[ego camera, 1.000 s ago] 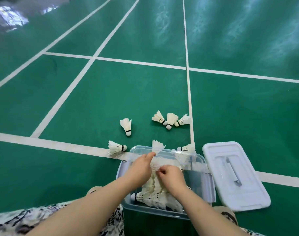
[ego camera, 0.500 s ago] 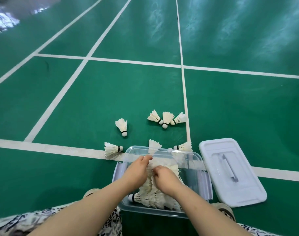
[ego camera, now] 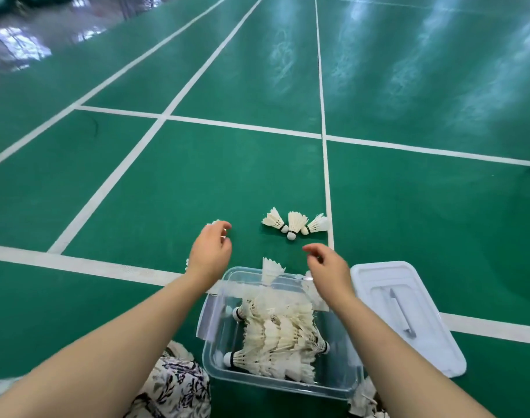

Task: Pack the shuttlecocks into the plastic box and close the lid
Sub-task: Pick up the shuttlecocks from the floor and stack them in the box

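Note:
A clear plastic box (ego camera: 218, 351) sits on the green floor in front of me, holding several white feather shuttlecocks (ego camera: 275, 336). Its white lid (ego camera: 408, 315) lies flat just right of it. Three shuttlecocks (ego camera: 293, 224) lie together beyond the box; another (ego camera: 271, 267) leans at the box's far rim. My left hand (ego camera: 210, 254) reaches out past the box, fingers apart, over a shuttlecock (ego camera: 215, 223) that it mostly hides. My right hand (ego camera: 328, 270) hovers above the box's far right corner, fingers loosely apart, empty.
White court lines (ego camera: 327, 182) cross the green floor. My patterned clothing (ego camera: 173, 384) shows at the bottom, left of the box. More white feathers (ego camera: 363, 396) lie at the box's near right corner.
Both hands have left the shuttlecocks inside the box and moved forward, beyond its far rim. The left hand now covers the lone shuttlecock on the floor.

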`<state>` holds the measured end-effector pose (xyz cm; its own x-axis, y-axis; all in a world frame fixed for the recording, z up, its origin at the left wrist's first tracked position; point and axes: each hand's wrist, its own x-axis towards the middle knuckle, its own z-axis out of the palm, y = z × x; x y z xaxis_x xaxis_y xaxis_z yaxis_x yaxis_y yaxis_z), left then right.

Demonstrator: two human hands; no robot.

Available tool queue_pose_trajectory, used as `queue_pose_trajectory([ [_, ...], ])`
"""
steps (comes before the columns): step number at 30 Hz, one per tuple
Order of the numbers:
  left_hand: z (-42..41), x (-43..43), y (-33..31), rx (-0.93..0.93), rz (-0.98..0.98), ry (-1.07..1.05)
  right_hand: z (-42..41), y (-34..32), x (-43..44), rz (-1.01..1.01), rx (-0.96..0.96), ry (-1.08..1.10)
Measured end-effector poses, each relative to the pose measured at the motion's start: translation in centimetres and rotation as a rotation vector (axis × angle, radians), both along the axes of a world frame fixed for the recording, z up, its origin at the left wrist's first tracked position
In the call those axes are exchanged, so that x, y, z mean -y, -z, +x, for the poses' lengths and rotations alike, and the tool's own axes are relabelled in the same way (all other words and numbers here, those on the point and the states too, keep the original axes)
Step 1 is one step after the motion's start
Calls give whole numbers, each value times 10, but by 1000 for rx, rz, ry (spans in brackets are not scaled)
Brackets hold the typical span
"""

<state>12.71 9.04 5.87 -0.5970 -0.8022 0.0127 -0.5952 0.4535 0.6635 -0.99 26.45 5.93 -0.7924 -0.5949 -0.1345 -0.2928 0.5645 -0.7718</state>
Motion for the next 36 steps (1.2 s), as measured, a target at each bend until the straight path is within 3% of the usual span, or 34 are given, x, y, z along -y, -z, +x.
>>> queue_pose_trajectory([
  [5, 12, 41, 23, 136, 98, -123, -53, 13, -3, 9, 159, 207],
  [12, 30, 64, 76, 432, 359, -282, -89, 53, -9, 397, 696, 167],
  [19, 2, 66, 104, 356, 493, -191, -103, 87, 23, 181, 957, 211],
  [23, -34, 55, 106, 319, 486, 32, -104, 97, 48, 229, 844, 39],
  [29, -91, 40, 102, 596, 262, 584, -89, 103, 79, 380, 521, -236],
  [36, -107, 37, 107, 713, 153, 746, -78, 95, 92, 469, 288, -431],
])
